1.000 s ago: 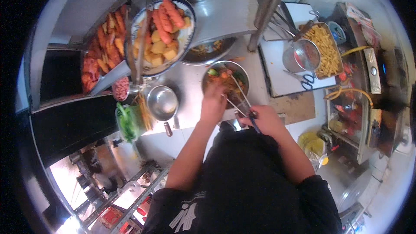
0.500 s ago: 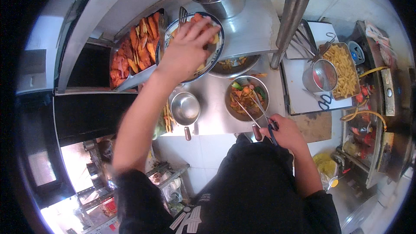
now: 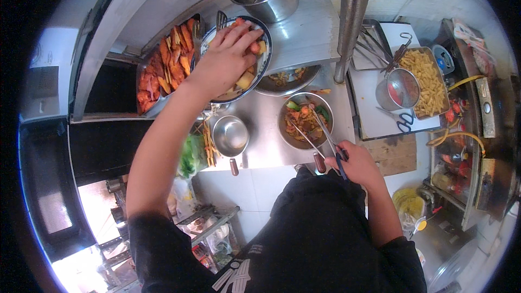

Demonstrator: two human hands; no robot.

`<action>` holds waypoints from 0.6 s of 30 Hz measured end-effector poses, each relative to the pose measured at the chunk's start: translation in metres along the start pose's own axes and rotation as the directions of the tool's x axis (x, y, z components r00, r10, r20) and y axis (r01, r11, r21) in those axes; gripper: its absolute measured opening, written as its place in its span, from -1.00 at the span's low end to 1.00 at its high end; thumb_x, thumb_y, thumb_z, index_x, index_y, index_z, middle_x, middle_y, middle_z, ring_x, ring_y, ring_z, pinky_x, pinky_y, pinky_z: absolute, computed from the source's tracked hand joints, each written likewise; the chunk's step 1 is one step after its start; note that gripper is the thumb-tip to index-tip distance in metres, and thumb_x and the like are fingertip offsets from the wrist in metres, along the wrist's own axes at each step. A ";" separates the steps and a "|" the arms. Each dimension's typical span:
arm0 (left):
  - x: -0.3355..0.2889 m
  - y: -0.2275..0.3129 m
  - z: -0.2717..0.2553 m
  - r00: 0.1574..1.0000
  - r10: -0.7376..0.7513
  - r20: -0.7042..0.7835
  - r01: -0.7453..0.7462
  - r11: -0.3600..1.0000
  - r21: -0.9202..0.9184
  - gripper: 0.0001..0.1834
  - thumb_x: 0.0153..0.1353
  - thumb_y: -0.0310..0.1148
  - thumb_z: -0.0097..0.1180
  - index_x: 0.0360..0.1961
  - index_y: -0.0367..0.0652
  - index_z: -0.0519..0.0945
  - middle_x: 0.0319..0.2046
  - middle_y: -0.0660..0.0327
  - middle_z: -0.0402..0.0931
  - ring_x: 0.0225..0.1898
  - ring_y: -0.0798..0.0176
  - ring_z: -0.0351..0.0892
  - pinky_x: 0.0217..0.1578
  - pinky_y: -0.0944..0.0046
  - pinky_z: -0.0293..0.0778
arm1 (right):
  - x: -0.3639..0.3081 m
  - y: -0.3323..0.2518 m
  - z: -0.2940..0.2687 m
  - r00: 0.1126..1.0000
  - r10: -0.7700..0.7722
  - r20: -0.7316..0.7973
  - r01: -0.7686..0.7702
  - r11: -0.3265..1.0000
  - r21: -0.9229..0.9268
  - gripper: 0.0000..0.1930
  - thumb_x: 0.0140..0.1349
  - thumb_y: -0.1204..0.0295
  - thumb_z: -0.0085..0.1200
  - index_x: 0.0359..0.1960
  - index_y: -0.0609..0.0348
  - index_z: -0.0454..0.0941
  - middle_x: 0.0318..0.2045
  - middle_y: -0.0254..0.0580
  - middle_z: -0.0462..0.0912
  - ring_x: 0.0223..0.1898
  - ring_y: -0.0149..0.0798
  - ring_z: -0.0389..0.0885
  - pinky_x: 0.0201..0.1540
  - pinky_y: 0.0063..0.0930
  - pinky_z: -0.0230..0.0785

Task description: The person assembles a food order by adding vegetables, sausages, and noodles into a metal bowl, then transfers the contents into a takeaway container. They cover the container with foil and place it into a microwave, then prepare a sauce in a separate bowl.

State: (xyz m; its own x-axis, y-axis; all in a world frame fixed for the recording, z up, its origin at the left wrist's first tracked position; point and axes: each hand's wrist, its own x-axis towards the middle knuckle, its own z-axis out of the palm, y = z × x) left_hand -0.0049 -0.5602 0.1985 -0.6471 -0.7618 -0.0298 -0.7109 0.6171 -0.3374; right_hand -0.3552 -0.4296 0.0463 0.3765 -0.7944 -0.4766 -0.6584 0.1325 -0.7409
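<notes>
Left hand (image 3: 220,68) arches over the plate (image 3: 266,57), fingers half spread, its grip hidden! Beneath it the sausages (image 3: 254,48) look soft, slick: best pinched mid-length. Right hand (image 3: 355,164) curls around the stiff tongs' (image 3: 324,130) handles, arms splayed into the pan (image 3: 287,140) just ahead.
</notes>
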 end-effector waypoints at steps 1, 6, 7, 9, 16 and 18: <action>-0.001 0.001 -0.002 0.999 0.015 -0.035 -0.015 1.000 0.005 -0.77 0.17 -0.36 0.14 -0.20 -0.08 0.78 0.36 0.19 0.34 0.48 0.05 0.16 0.45 -0.08 0.10 | -0.001 0.001 0.000 0.999 -0.024 -0.024 0.025 1.000 0.011 -0.46 0.12 -0.01 0.38 -0.17 0.26 0.60 -0.42 0.08 0.66 -0.33 0.11 0.68 -0.25 -0.14 0.48; -0.010 0.001 -0.008 0.987 0.041 -0.159 -0.047 0.998 -0.036 -0.78 0.14 -0.37 0.23 -0.22 -0.24 0.69 0.25 0.20 0.46 0.36 0.03 0.35 0.33 0.06 0.32 | -0.001 0.001 0.001 0.998 -0.059 -0.005 0.059 0.998 -0.038 -0.45 0.12 -0.01 0.38 -0.14 0.25 0.59 -0.41 0.08 0.66 -0.32 0.12 0.68 -0.24 -0.13 0.48; -0.012 -0.001 -0.008 0.985 0.017 -0.170 -0.032 0.996 -0.087 -0.77 0.10 -0.38 0.27 -0.22 -0.25 0.68 0.23 0.18 0.48 0.33 0.01 0.38 0.31 0.05 0.35 | -0.001 0.001 0.001 0.999 -0.034 0.018 0.035 0.998 -0.042 -0.43 0.12 -0.03 0.39 -0.12 0.27 0.60 -0.36 0.13 0.69 -0.26 0.16 0.70 -0.18 -0.10 0.50; -0.012 -0.006 -0.008 0.981 -0.016 -0.194 -0.019 0.984 -0.178 -0.73 0.03 -0.41 0.34 -0.22 -0.26 0.67 0.19 0.14 0.50 0.27 -0.02 0.44 0.26 0.05 0.39 | 0.001 -0.001 0.002 0.999 -0.010 0.037 0.013 0.998 -0.067 -0.41 0.11 -0.04 0.39 -0.10 0.28 0.60 -0.32 0.16 0.71 -0.21 0.20 0.72 -0.13 -0.08 0.53; -0.059 0.029 -0.029 0.779 -0.606 -0.162 0.264 0.551 -0.792 -0.81 0.16 -0.48 0.35 -0.19 -0.25 0.66 0.05 0.05 0.57 0.04 0.16 0.62 0.03 0.16 0.56 | -0.010 -0.022 -0.008 0.997 -0.035 0.076 0.036 0.999 -0.009 -0.40 0.10 -0.05 0.41 -0.06 0.21 0.59 -0.35 0.10 0.70 -0.24 0.12 0.73 -0.17 -0.13 0.53; -0.089 0.072 -0.031 0.716 -0.692 0.089 0.222 0.105 -0.969 -0.78 0.20 -0.51 0.34 -0.13 -0.27 0.64 0.01 0.10 0.60 -0.04 0.27 0.63 0.01 0.23 0.57 | -0.018 -0.031 -0.008 0.991 -0.109 0.084 0.103 0.992 0.068 -0.37 0.10 -0.06 0.41 -0.01 0.19 0.56 -0.34 0.05 0.70 -0.25 0.09 0.73 -0.19 -0.14 0.52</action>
State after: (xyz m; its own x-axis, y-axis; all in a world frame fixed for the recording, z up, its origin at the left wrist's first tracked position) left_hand -0.0068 -0.4414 0.2055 0.0534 -0.9903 0.1284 -0.4857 0.0866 0.8698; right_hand -0.3462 -0.4239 0.0817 0.4992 -0.7514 -0.4315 -0.5705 0.0897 -0.8164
